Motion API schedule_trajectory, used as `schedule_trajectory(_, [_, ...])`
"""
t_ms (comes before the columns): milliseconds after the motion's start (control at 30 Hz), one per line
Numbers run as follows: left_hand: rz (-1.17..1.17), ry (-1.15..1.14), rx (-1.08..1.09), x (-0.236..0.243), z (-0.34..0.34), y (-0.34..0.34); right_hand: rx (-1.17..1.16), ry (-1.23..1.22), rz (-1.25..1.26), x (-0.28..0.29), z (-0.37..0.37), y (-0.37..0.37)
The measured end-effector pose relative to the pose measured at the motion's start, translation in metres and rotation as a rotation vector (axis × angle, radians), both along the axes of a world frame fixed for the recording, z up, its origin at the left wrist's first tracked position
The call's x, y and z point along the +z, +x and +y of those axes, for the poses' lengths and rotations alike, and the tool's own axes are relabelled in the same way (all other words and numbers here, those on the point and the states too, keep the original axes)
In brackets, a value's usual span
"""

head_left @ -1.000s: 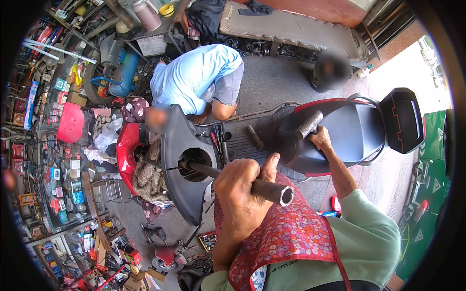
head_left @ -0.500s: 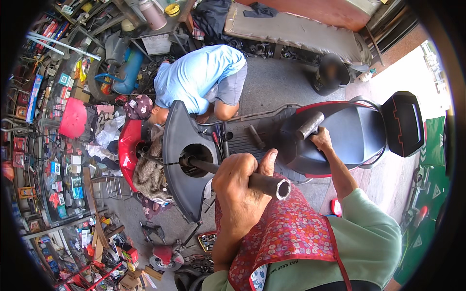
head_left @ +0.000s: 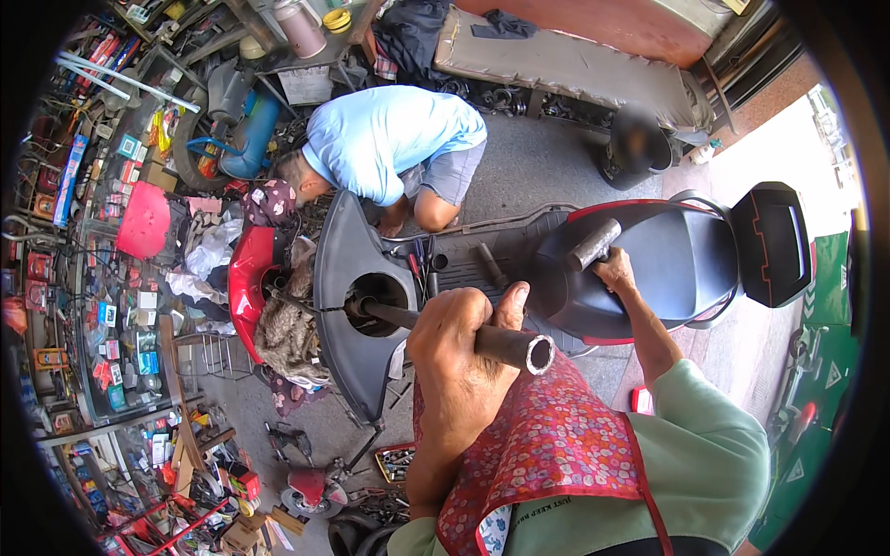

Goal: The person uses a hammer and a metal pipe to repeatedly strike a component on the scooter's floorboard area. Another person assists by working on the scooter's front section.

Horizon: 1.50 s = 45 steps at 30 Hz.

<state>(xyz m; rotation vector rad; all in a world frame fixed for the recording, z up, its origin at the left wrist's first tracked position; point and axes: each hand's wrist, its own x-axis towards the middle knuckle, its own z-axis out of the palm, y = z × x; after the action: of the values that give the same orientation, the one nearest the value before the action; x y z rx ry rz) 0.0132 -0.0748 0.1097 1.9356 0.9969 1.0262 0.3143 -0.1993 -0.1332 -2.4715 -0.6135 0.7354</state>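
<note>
My left hand (head_left: 459, 357) is wrapped around a metal pipe (head_left: 513, 348), thumb lying along it. The pipe's hollow, bright-rimmed end points towards me. Its far end reaches into the round opening (head_left: 378, 289) of the scooter's dark grey front panel (head_left: 345, 250). Over the black scooter seat (head_left: 654, 259), my right hand (head_left: 615, 271) is closed on what looks like a hammer (head_left: 593, 245) with a cylindrical metal head; its handle is mostly hidden by my fingers.
A person in a light blue shirt (head_left: 389, 134) crouches beside the scooter's front, head bent low. Screwdrivers (head_left: 422, 264) and a short tube (head_left: 491, 264) lie on the footboard. Shelves of boxed parts (head_left: 120, 324) line the left. A bench (head_left: 565, 79) and black bucket (head_left: 637, 148) stand beyond.
The crouching person has shifted slightly right and lifted their head a little away from the front panel. Both of my hands keep their holds in nearly the same places.
</note>
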Motion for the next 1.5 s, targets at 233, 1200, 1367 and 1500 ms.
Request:
schedule_trajectory(233, [-0.010,0.014,0.006,-0.002,-0.001,0.001,0.003,0.026,-0.016,-0.005,-0.001,0.001])
schedule_trajectory(1200, [-0.011,0.019,-0.005,-0.005,0.001,0.003,-0.001,0.022,-0.009,-0.006,-0.002,0.001])
schedule_trajectory(1367, [-0.006,0.021,-0.006,-0.005,0.001,0.004,-0.008,0.003,0.003,-0.003,0.000,0.000])
schedule_trajectory(1500, [0.002,0.028,-0.010,-0.005,0.001,0.004,-0.007,0.028,-0.008,-0.008,-0.002,0.002])
